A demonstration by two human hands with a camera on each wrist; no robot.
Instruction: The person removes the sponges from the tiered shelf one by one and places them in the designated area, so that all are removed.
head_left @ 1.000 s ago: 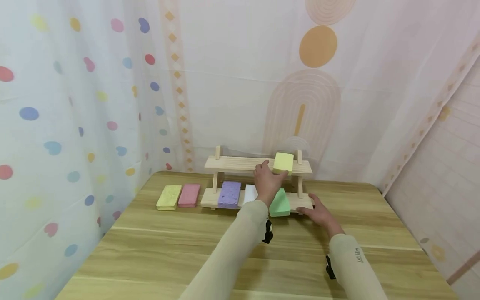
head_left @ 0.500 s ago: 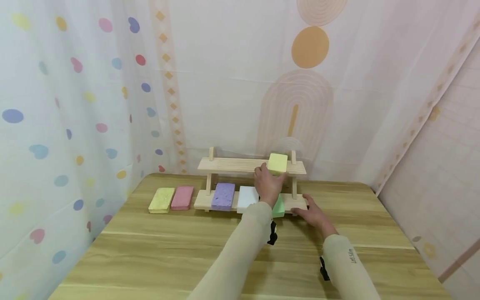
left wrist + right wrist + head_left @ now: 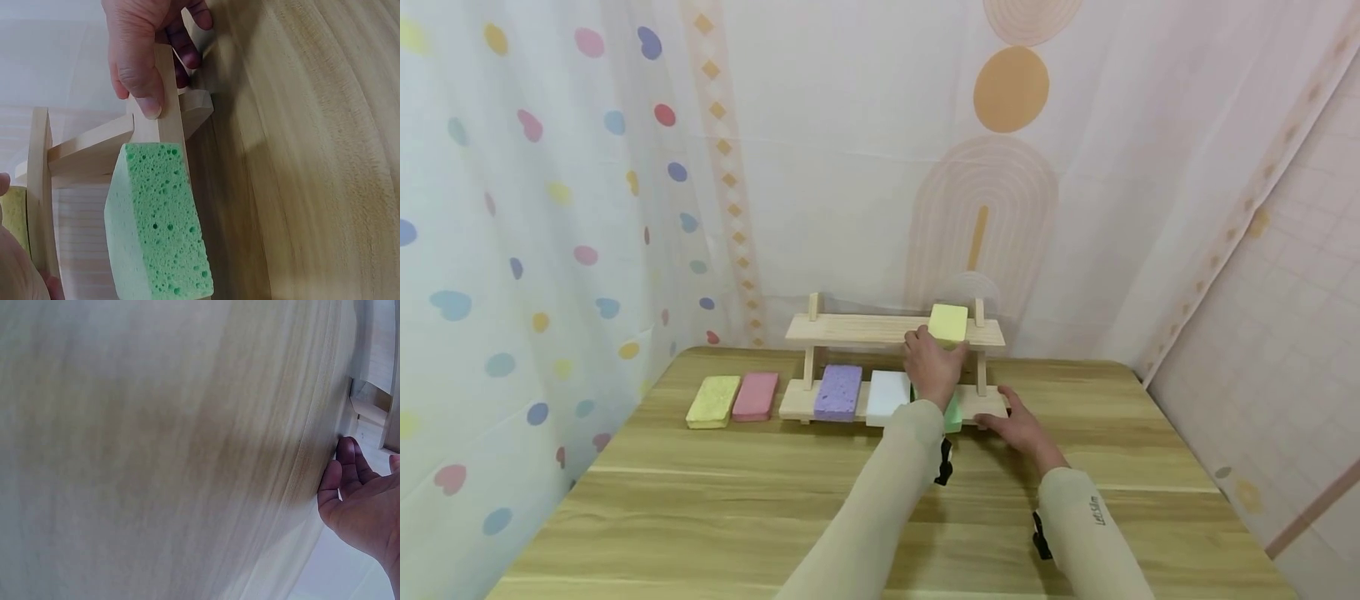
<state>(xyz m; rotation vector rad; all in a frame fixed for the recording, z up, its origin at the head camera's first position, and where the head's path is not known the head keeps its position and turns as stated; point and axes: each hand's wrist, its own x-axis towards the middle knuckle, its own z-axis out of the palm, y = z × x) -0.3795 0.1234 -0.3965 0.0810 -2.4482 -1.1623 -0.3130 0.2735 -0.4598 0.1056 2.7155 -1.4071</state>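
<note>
My left hand (image 3: 934, 367) is at a pale yellow sponge block (image 3: 948, 322) near the right end of the wooden rack's upper shelf (image 3: 857, 328), thumb at its right side and fingers at its left. My right hand (image 3: 1021, 427) grips the right end of the lower shelf (image 3: 988, 402); in the left wrist view its thumb (image 3: 149, 103) lies on the board. On the lower shelf are a purple sponge (image 3: 838, 392), a white sponge (image 3: 887, 397) and a green sponge (image 3: 165, 219). The left hand and forearm partly hide the green one in the head view.
Left of the rack, a yellow sponge (image 3: 713, 401) and a pink sponge (image 3: 756, 396) lie side by side on the wooden table (image 3: 700, 508). Behind the rack hangs a patterned curtain (image 3: 835, 167).
The head view has shifted, so the scene sits further left. Against the rack, my left hand has moved right, covering more of the green sponge and uncovering the white one. My right hand stays on the shelf end.
</note>
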